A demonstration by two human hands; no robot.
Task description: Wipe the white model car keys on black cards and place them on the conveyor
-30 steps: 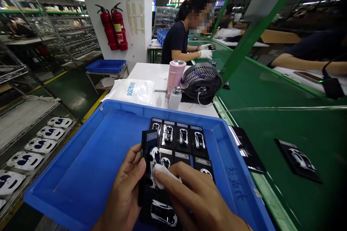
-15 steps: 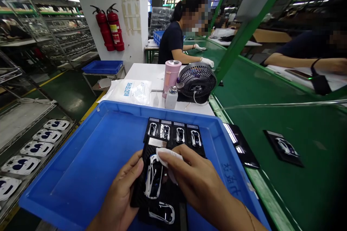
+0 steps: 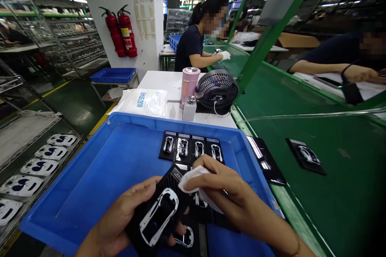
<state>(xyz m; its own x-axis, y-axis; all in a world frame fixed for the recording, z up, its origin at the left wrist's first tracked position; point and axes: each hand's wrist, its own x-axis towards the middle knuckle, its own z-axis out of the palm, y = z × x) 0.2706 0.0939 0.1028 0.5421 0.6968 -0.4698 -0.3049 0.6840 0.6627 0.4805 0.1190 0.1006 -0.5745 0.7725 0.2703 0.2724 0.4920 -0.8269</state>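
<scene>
Your left hand (image 3: 119,217) grips the model-car plaque (image 3: 159,215) over the blue tray (image 3: 99,168), fingers curled beneath; your right hand (image 3: 231,191) pinches a white cloth (image 3: 190,174) at the plaque's labelled end. Wiping appears in hand; the next move calls for steady support and light pressure.

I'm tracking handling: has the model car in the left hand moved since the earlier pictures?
Yes, the model car has moved lower and leftward in view, against the blue tray.
</scene>
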